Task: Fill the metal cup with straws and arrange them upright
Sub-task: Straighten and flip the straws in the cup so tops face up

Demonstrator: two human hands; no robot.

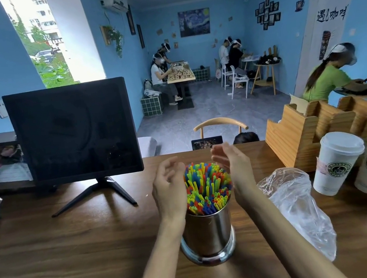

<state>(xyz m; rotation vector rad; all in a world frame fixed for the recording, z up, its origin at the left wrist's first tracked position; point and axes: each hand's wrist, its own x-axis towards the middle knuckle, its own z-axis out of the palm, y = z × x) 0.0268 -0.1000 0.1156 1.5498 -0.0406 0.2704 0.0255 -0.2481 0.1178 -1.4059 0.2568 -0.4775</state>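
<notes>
**Metal cup packed with coloured straws, flanked by two loose hands**

A shiny metal cup (208, 236) is seen standing upright on a dark wooden counter (77, 259), near the middle of the view. It is crammed with thin plastic straws (207, 187) in red, yellow, green and blue, which fan slightly outward above the rim.

The left hand (168, 188) is held just left of the straw bundle, fingers relaxed and lightly curled, nothing gripped. The right hand (233, 167) is held just right of the bundle, fingers straight and loose, palm turned toward the straws. The hands are apart, with the bundle between them; whether either touches the straws cannot be told.

To the right of the cup a crumpled clear plastic bag (298, 205) is lying on the counter. Further right, white lidded paper cups (336, 162) and a wooden holder (306, 131) are seen. To the left of the cup, a dark monitor (73, 130) stands on its stand.

The straws are judged to be very light, smooth and springy, easily bent or kinked if squeezed hard. They would best be gathered gently around the upper half of the bundle with both palms. The cup looks rigid and polished, so probably slippery; it is likely best steadied low on its wall, since the tall bundle could tip it.
</notes>
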